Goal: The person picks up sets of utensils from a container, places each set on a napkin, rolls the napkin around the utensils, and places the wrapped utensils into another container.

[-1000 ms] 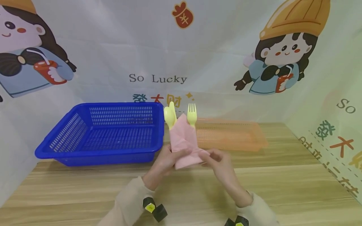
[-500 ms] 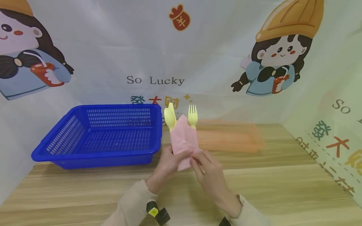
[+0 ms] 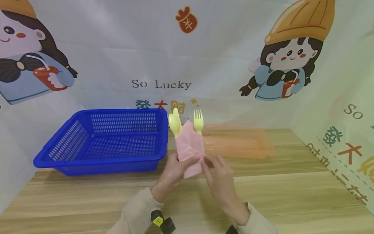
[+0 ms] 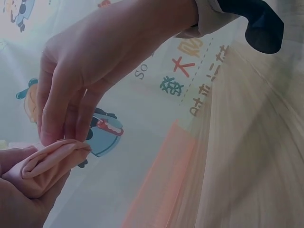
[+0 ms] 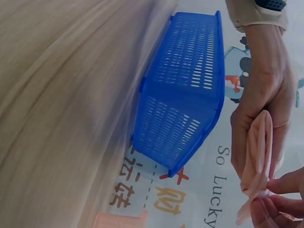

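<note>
A folded pink napkin [image 3: 188, 138] is held up in front of me, wrapped round pale yellow plastic cutlery. Out of its top stick a fork [image 3: 198, 122] on the right, a spoon [image 3: 174, 124] on the left and a round-ended piece like a knife [image 3: 176, 112] behind the spoon. My left hand [image 3: 171, 170] grips the napkin's lower left side, thumb across its front. At the lower right edge, my right hand [image 3: 220, 177] pinches the napkin. Seen from the left wrist, the folded napkin [image 4: 50, 166] forms a layered roll. The cutlery's lower ends are hidden inside.
A blue plastic basket [image 3: 100, 165] stands at the left on the wooden table [image 3: 277, 195]. Behind the napkin, to the right, lies a flat, translucent orange basket [image 3: 239, 144]. A printed white curtain [image 3: 222, 48] hangs behind and along the sides.
My right hand has moved left, bringing the napkin's loose right edge in against the bundle, and now pinches it there. The left hand keeps its grip.
</note>
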`<state>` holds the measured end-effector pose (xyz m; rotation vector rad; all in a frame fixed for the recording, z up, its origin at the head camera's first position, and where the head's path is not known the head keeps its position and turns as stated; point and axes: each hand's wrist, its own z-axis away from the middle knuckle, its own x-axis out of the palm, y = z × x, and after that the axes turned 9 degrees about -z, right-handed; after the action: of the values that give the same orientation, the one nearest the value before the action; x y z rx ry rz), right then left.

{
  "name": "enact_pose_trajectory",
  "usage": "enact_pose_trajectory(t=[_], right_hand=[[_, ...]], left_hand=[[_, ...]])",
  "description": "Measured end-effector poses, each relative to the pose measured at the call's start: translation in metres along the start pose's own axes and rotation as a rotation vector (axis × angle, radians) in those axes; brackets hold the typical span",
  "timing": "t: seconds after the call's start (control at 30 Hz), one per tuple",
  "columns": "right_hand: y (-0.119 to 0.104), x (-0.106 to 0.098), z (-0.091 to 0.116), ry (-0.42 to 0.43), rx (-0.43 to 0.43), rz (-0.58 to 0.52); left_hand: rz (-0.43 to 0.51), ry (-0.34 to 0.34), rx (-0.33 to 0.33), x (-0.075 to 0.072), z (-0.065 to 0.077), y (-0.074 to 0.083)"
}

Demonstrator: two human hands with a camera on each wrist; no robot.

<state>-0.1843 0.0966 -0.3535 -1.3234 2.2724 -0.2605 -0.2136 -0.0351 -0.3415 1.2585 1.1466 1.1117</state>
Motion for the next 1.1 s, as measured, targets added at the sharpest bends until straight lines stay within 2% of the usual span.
enact_pose_trajectory(t=[0.3,0.53,0.63,0.8,0.93,1.1], right_hand=[[-0.002,-0.005,-0.004,-0.021,0.276,-0.117],[-0.002,-0.011,-0.006,-0.106,0.605,-0.263],[-0.002,-0.012,-0.007,-0.133,0.703,-0.294],[-0.003,-0.013,-0.008,-0.151,0.768,-0.364],[-0.002,-0.014,-0.008,-0.154,0.815,-0.378],[-0.003,-0.014,-0.009,-0.153,0.859,-0.402]], left_hand=[[0.003,0.005,0.005,-0.001,-0.002,-0.001],[-0.021,-0.013,-0.025,-0.003,-0.001,-0.003],[-0.041,-0.017,-0.038,-0.005,-0.001,-0.004],[-0.075,-0.017,-0.055,-0.006,-0.001,-0.004],[-0.083,-0.029,-0.065,-0.007,-0.001,-0.004],[-0.069,-0.045,-0.036,-0.009,-0.002,-0.004]])
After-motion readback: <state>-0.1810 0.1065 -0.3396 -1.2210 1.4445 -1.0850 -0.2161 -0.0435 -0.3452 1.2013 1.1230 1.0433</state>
